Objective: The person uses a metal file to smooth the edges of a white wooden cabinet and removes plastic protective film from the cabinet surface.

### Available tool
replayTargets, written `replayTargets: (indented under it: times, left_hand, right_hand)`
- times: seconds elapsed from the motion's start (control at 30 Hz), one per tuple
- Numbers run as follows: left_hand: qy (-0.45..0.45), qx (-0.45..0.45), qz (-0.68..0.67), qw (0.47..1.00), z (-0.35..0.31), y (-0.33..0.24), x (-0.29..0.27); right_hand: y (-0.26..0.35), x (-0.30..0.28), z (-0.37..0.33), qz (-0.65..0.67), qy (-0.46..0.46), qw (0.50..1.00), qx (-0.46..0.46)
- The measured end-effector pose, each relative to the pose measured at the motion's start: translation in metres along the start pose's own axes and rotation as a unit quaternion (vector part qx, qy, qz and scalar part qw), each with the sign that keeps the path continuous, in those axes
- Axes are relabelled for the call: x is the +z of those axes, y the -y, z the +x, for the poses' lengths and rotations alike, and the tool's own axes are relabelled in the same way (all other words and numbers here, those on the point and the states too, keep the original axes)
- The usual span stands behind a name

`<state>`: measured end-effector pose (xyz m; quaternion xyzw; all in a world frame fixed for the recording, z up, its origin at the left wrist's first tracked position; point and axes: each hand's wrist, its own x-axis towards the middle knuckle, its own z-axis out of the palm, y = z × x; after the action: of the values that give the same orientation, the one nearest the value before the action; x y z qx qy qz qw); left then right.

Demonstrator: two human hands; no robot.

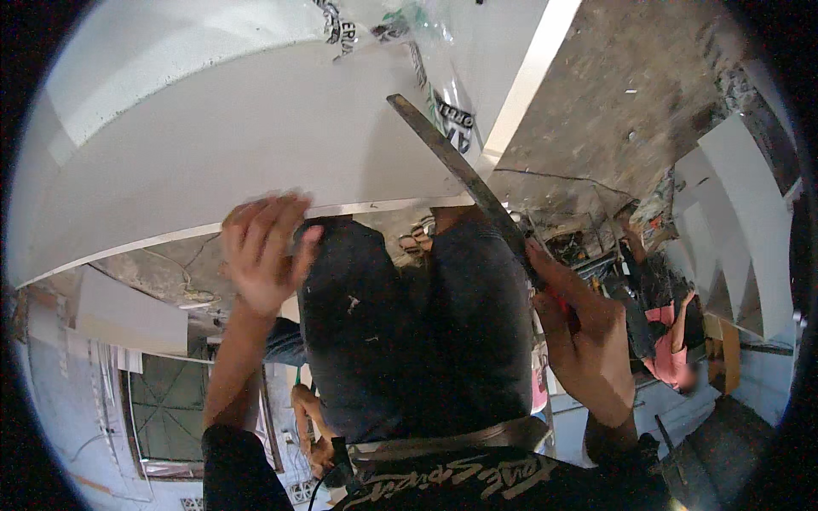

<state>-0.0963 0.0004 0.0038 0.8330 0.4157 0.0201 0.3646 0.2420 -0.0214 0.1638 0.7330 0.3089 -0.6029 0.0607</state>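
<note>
A large white board (256,136) lies in front of me, its near edge running along my knees. My right hand (592,345) is wrapped round the grip end of a long flat file (456,166), and a bit of red shows at the grip. The dark blade slants up and to the left, across the board's near right corner. Over the near edge, to the left of my knees, is my left hand (266,251), slightly blurred. Its fingers are apart with nothing in them; whether it touches the edge I cannot tell.
Clear printed plastic wrap (439,64) lies on the board's far side. White panels (728,217) stand at the right. Near them is a person in a pink top (669,345), with tools on the rough floor (622,102). Another person's arm (311,426) shows at lower left.
</note>
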Motion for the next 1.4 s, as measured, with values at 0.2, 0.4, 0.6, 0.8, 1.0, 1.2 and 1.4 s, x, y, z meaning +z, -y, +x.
replayTargets:
  times: [0.2, 0.4, 0.6, 0.8, 1.0, 1.2, 1.4]
  left_hand:
    - [-0.025, 0.003, 0.084, 0.996, -0.060, 0.072, -0.043]
    - [-0.028, -0.008, 0.132, 0.991, -0.083, 0.120, -0.078]
    - [-0.036, -0.015, 0.170, 0.985, -0.118, 0.174, -0.130]
    - [-0.056, -0.149, 0.200, 0.967, -0.149, 0.241, -0.144]
    - [-0.244, -0.492, 0.210, 0.809, -0.404, 0.300, -0.205]
    - [0.124, -0.623, -0.116, 0.763, -0.378, 0.021, 0.102]
    - [0.044, -0.544, -0.589, 0.596, -0.234, -0.083, 0.087]
  right_hand:
    - [-0.007, -0.020, -0.030, -0.037, -0.003, 0.998, 0.052]
    - [-0.031, -0.021, -0.048, -0.056, -0.136, 0.989, 0.003]
    - [-0.004, 0.000, -0.036, -0.072, -0.083, 0.993, 0.049]
    - [0.048, 0.015, -0.037, -0.082, -0.038, 0.996, 0.013]
    - [0.065, 0.038, -0.069, -0.047, 0.007, 0.998, 0.031]
    - [-0.079, -0.023, -0.094, -0.131, -0.112, 0.985, -0.008]
    - [-0.161, -0.013, -0.101, 0.055, -0.068, 0.990, 0.114]
